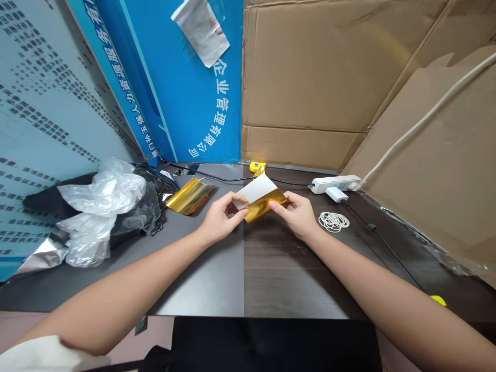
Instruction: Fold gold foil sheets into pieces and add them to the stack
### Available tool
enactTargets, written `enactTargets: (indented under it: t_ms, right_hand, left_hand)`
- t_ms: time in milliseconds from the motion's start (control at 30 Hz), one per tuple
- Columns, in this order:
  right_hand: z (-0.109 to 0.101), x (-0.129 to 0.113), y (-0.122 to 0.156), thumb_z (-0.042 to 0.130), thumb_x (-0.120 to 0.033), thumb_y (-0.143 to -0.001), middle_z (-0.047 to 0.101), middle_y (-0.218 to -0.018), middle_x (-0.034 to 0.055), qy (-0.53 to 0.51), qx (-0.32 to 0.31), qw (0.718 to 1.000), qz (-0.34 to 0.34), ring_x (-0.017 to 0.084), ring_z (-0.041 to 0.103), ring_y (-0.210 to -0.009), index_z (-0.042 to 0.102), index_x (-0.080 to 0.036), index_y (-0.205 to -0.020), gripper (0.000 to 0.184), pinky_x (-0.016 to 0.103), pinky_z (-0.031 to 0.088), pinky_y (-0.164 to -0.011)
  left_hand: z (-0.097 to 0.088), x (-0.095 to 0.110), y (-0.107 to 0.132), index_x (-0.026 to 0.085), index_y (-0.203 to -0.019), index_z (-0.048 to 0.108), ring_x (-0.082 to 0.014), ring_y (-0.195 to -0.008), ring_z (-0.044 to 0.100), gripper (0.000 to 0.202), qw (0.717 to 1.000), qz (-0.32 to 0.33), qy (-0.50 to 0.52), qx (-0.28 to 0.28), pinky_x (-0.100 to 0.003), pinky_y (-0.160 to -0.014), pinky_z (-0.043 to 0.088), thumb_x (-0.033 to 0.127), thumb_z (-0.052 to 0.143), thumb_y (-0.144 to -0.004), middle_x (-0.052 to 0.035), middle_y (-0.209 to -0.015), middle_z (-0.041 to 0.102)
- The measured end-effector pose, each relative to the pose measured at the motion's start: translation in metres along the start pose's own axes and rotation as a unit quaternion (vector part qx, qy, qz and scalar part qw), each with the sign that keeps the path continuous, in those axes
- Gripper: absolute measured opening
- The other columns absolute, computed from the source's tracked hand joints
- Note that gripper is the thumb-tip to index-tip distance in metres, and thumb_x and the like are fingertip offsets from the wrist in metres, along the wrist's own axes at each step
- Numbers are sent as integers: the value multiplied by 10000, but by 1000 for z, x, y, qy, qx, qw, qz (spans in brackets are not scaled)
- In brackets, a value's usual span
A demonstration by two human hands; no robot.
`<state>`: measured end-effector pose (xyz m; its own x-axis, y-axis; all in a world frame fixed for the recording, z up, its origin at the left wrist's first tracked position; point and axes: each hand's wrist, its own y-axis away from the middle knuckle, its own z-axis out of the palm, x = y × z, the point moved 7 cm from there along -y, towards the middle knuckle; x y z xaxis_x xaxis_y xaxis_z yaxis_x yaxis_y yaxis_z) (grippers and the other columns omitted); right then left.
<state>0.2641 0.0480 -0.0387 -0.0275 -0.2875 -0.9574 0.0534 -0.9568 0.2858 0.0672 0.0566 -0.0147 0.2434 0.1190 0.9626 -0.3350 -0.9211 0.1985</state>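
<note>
Pinching the gold-and-white sheet [261, 199], apparently part-folded but not yet flat, right at the clock's centre now, between thumb and fingers of left hand [220, 218] at eight o'clock and right hand [299, 214] at four, apart from another gold piece [189, 197], untouched at nine!

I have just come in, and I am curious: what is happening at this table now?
A person holds one sheet, gold on one face and white on the other, above the table. The left hand grips one end and the right hand the other; the sheet looks bent or folded over. More gold sheets lie to the left, near crumpled plastic bags. White loops and a power strip are on the right.
</note>
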Motion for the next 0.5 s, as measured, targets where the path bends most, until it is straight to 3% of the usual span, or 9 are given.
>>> enactTargets:
  t_ms: [100, 233, 300, 367, 500]
  right_hand:
    - [2, 1, 1, 816, -534, -731, 720, -841, 20, -40, 26, 999, 15, 182, 697, -770, 592, -229, -853, 398, 322, 614, -688]
    - [6, 1, 4, 852, -493, -703, 744, -933, 32, -76, 16, 996, 35, 188, 733, -838, 538, -246, -1024, 512, 336, 630, -756]
    - [10, 1, 5, 863, -453, -701, 755, -999, 54, -89, -8, 995, 47, 193, 744, -897, 539, -240, -1083, 544, 353, 622, -837]
    - [14, 1, 6, 862, -430, -705, 757, -1028, 70, -79, -35, 995, 54, 195, 744, -911, 559, -228, -1097, 535, 351, 614, -849]
    - [18, 3, 9, 835, -414, -729, 764, -933, 60, -33, -68, 996, 56, 179, 736, -813, 589, -213, -1101, 489, 315, 603, -745]
  left_hand:
    - [6, 1, 3, 213, -1129, 427, -130, -752, 637, 458, 998, -28, 58, 0, -250, -669, 545, 353, 739, -825, -55, -1047, 638]
    - [11, 0, 5, 227, -1281, 323, -129, -714, 643, 695, 980, -114, 163, -1, -221, -640, 505, 419, 784, -797, 16, -857, 643]
    - [13, -6, 5, 205, -1341, 359, -142, -723, 656, 773, 964, -169, 207, -1, -228, -644, 504, 486, 799, -771, 18, -827, 652]
    - [17, -12, 7, 165, -1316, 463, -164, -779, 677, 774, 950, -214, 225, -9, -229, -639, 502, 528, 820, -732, -42, -917, 705]
    - [19, -15, 7, 127, -1218, 596, -166, -830, 680, 669, 951, -225, 211, -13, -201, -592, 479, 507, 831, -720, -120, -1083, 731]
